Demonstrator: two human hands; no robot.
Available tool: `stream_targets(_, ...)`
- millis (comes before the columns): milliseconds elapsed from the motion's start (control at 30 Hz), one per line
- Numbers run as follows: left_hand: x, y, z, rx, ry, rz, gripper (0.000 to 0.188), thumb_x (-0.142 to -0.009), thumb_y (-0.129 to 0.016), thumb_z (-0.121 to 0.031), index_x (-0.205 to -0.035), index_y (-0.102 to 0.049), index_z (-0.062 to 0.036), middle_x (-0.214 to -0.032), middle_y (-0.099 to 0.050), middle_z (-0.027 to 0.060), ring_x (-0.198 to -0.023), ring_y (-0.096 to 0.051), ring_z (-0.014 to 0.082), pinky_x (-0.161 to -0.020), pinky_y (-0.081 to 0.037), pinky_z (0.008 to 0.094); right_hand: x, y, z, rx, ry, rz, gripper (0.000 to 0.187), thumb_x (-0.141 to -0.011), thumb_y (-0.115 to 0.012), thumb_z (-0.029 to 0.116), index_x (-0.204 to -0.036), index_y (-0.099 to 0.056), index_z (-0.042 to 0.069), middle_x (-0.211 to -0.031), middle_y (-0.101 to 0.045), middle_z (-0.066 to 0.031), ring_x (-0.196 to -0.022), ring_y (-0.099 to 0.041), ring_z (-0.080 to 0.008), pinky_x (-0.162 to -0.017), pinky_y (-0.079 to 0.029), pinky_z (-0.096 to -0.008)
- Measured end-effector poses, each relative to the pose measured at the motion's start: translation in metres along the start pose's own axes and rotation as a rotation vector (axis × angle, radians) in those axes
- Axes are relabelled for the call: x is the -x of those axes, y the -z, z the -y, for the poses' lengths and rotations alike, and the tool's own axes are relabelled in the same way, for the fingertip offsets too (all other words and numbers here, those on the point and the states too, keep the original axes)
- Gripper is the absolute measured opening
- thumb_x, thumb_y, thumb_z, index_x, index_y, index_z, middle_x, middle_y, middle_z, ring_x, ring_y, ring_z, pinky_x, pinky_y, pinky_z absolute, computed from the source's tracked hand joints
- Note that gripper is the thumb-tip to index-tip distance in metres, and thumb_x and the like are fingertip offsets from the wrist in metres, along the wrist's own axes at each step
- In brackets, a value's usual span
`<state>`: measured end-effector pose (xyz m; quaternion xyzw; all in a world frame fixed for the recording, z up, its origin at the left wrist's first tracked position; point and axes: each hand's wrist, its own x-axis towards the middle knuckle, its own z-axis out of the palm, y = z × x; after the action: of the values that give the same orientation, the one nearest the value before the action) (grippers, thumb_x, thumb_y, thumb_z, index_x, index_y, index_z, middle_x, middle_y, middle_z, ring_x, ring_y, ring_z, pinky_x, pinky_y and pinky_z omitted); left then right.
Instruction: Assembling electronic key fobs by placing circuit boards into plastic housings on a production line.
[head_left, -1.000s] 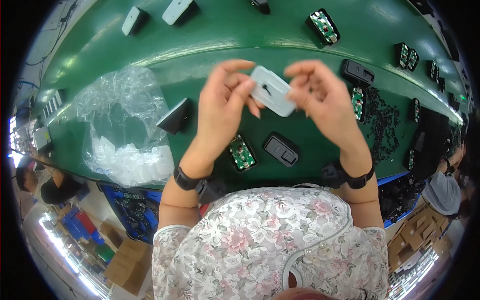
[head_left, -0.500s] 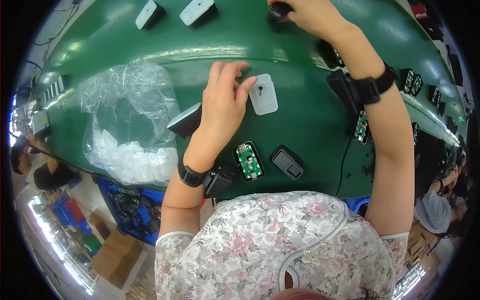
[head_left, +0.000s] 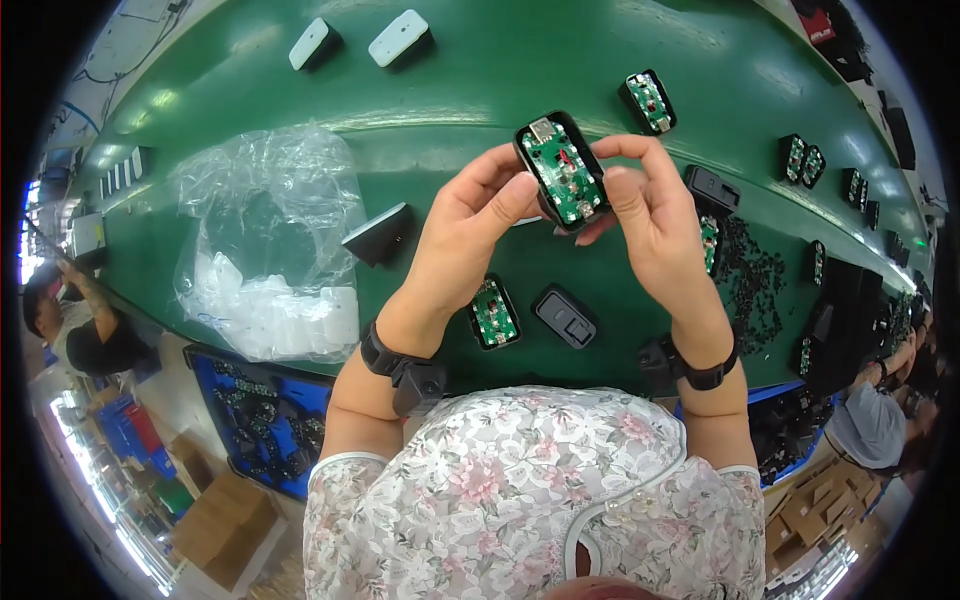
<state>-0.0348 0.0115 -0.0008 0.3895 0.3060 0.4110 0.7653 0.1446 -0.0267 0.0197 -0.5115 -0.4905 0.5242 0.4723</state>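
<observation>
Between my two hands, above the middle of the green table, is a black plastic case point(head_left: 563, 172) with a green circuit board facing up inside it. My left hand point(head_left: 468, 215) is closed on its left edge, thumb in front. On the other side, my right hand point(head_left: 655, 215) grips the right edge with thumb and fingers. Below them lie another open case with a board point(head_left: 494, 314) and a black case point(head_left: 566, 317) turned face down. A case with a pale cover point(head_left: 376, 235) rests tilted beside my left wrist. Only a sliver of a white cover shows behind the held case.
A clear plastic bag point(head_left: 268, 240) with white covers lies at left. Two pale-covered cases point(head_left: 400, 38) stand at the far side. One open case point(head_left: 649, 102) lies far right, above small black parts point(head_left: 750, 280) heaped on the table. Blue trays point(head_left: 255, 420) sit below the near edge.
My right hand has come back from the far side to the middle with the case. My left hand has taken hold of it too. An open case now shows at the far right.
</observation>
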Motion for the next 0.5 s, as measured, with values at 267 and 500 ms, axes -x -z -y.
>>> stream_targets(267,0.008,-0.006,-0.001,0.029,0.064,0.044,0.038,-0.095,-0.055,-0.018,-0.127,-0.050,0.0016,-0.112,-0.061,0.0060,-0.098,-0.058,0.0127,-0.088,-0.047,0.0294,0.014,-0.003,0.003,0.503,0.530,-0.272,0.020,-0.080,-0.068,0.000,-0.100,-0.068,0.004,-0.096,-0.059,-0.0082,-0.079,-0.058,-0.0157,-0.064,-0.047,-0.0251)
stream_targets(500,0.013,-0.002,0.003,-0.110,0.062,0.047,0.037,-0.092,-0.060,-0.015,-0.125,-0.052,0.0004,-0.110,-0.060,0.0049,-0.102,-0.056,0.0116,-0.090,-0.045,0.0279,0.014,-0.004,-0.002,0.734,0.609,-0.272,0.020,-0.075,-0.070,0.000,-0.094,-0.070,0.007,-0.086,-0.055,-0.0066,-0.071,-0.056,-0.0173,-0.055,-0.045,-0.0261)
